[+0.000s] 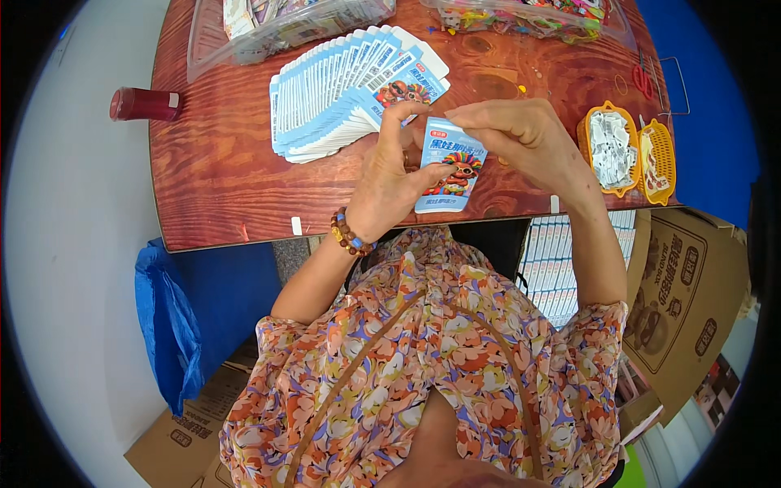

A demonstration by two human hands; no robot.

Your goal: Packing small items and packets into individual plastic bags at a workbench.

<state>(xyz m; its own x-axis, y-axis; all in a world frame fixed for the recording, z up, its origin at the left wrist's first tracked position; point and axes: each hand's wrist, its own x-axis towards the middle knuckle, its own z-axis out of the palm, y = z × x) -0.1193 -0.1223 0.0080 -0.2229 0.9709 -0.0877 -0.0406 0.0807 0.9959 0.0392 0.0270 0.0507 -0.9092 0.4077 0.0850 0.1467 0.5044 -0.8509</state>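
Observation:
A small light-blue pouch [452,175] with a colourful cartoon figure printed on it is held upright over the near edge of the wooden table [211,171]. My left hand [389,183] pinches its left side, thumb on the front; a beaded bracelet sits on that wrist. My right hand [521,134] grips the pouch's top edge from the right. Just behind both hands lies a fanned stack of matching blue-and-white pouches [342,89].
Two clear plastic trays stand at the table's far edge, one with packets [277,28], one with colourful small pieces [529,16]. An orange hinged basket [626,150] holds white sachets at right. A red bottle [145,104] lies left of the table. Cardboard boxes [683,285] and a blue bag [171,325] flank me.

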